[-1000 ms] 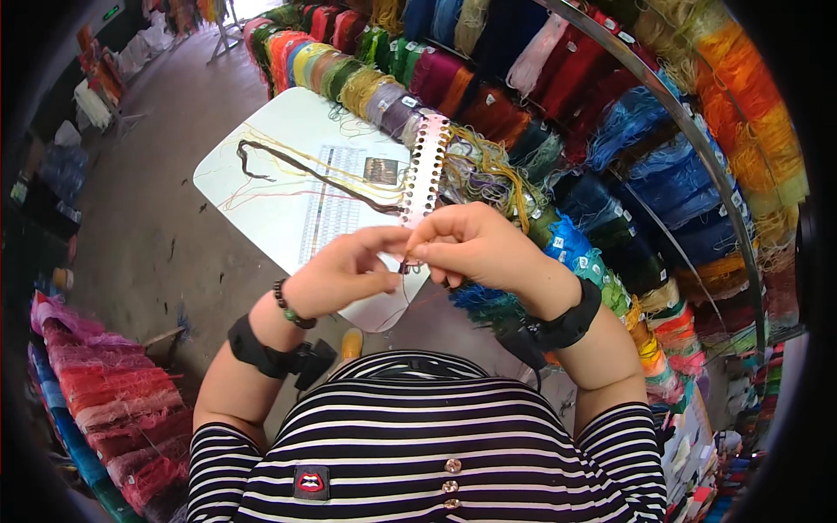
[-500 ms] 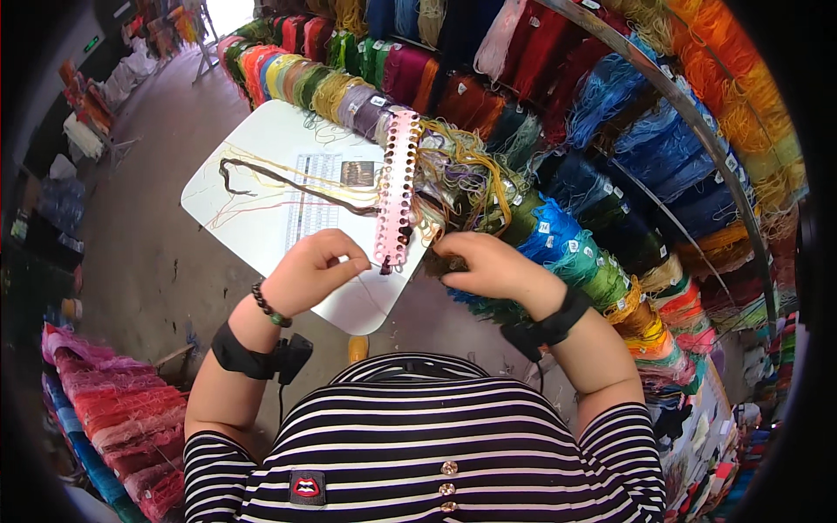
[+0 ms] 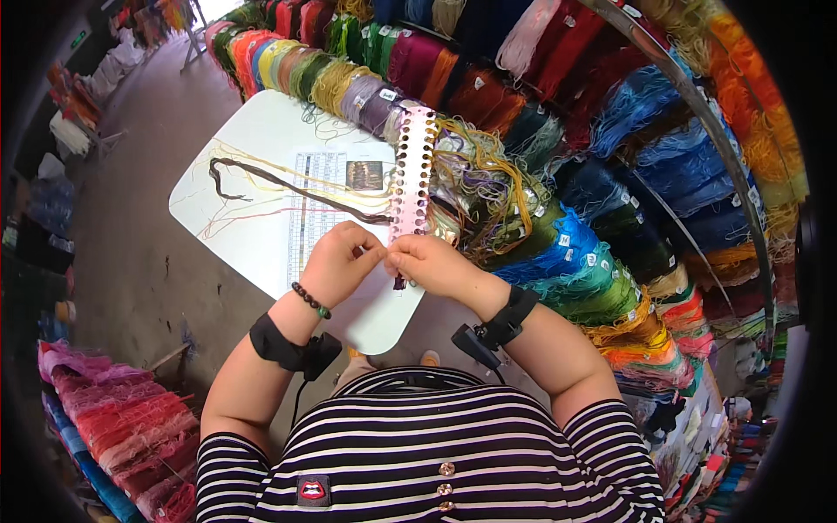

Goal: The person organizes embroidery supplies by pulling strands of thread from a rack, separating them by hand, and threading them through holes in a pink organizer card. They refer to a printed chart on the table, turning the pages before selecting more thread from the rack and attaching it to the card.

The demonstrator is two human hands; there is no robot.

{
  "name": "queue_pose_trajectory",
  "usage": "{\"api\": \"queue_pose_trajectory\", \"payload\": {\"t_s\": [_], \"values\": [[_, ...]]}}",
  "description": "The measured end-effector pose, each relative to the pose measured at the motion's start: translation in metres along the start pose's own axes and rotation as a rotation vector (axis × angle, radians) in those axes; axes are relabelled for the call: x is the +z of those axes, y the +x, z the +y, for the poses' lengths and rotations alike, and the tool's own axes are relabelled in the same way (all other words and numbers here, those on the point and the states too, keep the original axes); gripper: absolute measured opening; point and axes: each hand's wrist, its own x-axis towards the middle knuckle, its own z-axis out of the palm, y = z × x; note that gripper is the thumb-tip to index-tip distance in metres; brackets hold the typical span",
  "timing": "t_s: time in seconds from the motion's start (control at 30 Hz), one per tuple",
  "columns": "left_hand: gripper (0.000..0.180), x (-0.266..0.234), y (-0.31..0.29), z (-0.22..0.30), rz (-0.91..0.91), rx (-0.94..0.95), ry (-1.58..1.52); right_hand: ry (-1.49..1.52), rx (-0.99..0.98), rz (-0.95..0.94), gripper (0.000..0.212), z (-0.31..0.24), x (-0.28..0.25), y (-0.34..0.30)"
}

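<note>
My left hand and my right hand meet fingertip to fingertip at the near end of a pink punched thread card lying on a small white table. Both pinch a fine thread at the card's lower holes; the thread itself is too thin to see well. A dark brown thread bundle runs across the table to the card, over a printed chart sheet. Loose yellow and green threads hang from the card's right side.
Racks of coloured thread skeins curve along the right and the back. Pink and red skeins lie at the lower left. Bare concrete floor lies to the left of the table.
My right hand, which was apart on the right half a second ago, has come back to the card's near end, where it meets the left hand again.
</note>
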Motion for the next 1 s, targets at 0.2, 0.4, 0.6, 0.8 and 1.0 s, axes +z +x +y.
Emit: {"api": "queue_pose_trajectory", "payload": {"t_s": [0.2,0.4,0.6,0.8,1.0], "values": [[0.013,0.020,0.033,-0.051,-0.055,-0.344,-0.363,-0.438,0.043,0.340,0.023,0.006,-0.006,0.021],[0.025,0.032,0.051,-0.059,-0.146,-0.344,-0.522,-0.434,0.136,0.362,0.023,0.018,-0.012,0.029],[0.036,0.032,0.057,-0.061,-0.182,-0.335,-0.616,-0.578,0.129,0.355,0.024,0.008,-0.011,0.030],[0.042,0.029,0.058,-0.056,-0.176,-0.321,-0.562,-0.591,0.063,0.379,0.028,0.006,-0.008,0.031],[0.037,0.015,0.044,-0.052,0.054,-0.074,-0.107,-0.110,0.134,0.311,0.022,0.024,-0.010,0.026]]}}
